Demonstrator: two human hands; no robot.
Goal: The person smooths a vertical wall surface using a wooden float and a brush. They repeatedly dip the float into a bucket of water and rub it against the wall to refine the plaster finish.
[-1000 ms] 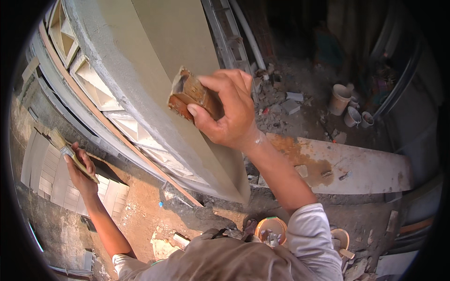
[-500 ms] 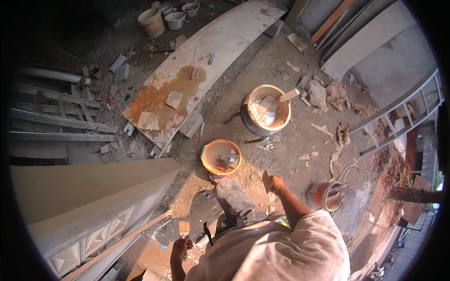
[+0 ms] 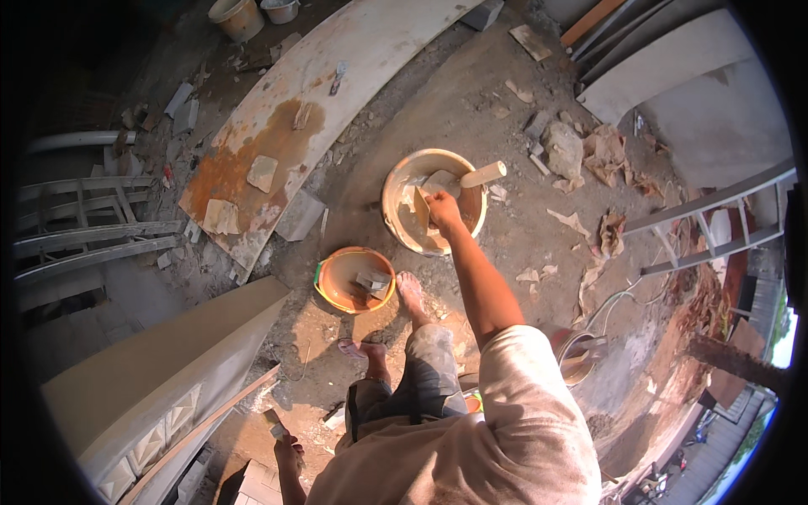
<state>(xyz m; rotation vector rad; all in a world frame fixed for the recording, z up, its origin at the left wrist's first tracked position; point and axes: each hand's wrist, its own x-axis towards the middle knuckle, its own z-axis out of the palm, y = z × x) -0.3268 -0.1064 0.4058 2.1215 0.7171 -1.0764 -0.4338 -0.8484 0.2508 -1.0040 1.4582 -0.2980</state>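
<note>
My right hand (image 3: 443, 214) reaches into a round bucket (image 3: 389, 198) with a pale coating inside. Its fingers grip a flat scraper (image 3: 422, 209), the plate held on edge within the bucket. A thick tan handle (image 3: 484, 174) rests across the bucket's right rim; its inner end lies in the bucket. Low on the left, my left hand (image 3: 289, 452) is closed around a small flat hand tool (image 3: 275, 425) with a broad end, brown at the tip and grey below. An orange basin (image 3: 337, 268) holding grey blocks (image 3: 373, 282) stands in front of my feet.
A long stained board (image 3: 278, 126) with stone pieces on it lies at the far left. Left are a metal ladder (image 3: 93, 231) and a pale wall (image 3: 168, 362). A reddish bucket (image 3: 566, 343) stands right. Torn paper (image 3: 608, 151) and another ladder (image 3: 715, 227) are farther right.
My right hand has gone forward with the scraper, from beside my body into the bucket. My left hand has shifted left and slightly down. The view has moved, showing more of my legs.
</note>
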